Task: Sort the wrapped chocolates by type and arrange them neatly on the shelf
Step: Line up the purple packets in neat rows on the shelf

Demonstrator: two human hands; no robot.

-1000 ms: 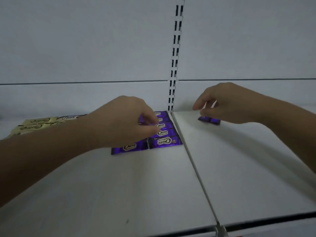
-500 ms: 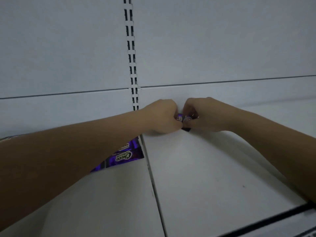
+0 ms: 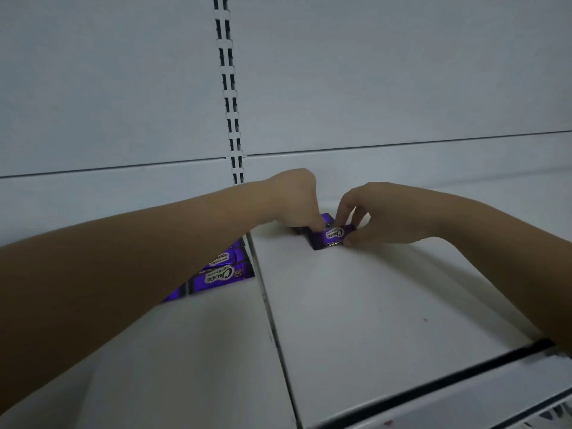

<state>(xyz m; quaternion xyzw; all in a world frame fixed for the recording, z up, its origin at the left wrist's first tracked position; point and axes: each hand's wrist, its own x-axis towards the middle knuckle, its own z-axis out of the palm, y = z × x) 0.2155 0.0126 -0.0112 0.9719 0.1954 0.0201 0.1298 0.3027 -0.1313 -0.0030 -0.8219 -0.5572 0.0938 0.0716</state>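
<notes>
A purple wrapped chocolate (image 3: 331, 237) lies near the back of the right white shelf panel (image 3: 371, 305), slightly lifted at its right end. My right hand (image 3: 376, 213) pinches its right end between thumb and fingers. My left hand (image 3: 295, 201) presses fingertips on its left end, where another purple wrapper (image 3: 326, 218) peeks out behind. A group of purple chocolates (image 3: 221, 274) lies on the left shelf panel (image 3: 192, 351) beside the seam, partly hidden under my left forearm.
A slotted upright (image 3: 230, 97) runs up the white back wall above the seam between the two panels. The shelf's front edge with a dark strip (image 3: 448, 385) crosses the lower right.
My left hand left the purple group and crossed to the right panel, meeting my right hand on the chocolate there. The camera shifted right; the yellow chocolates at far left are out of view.
</notes>
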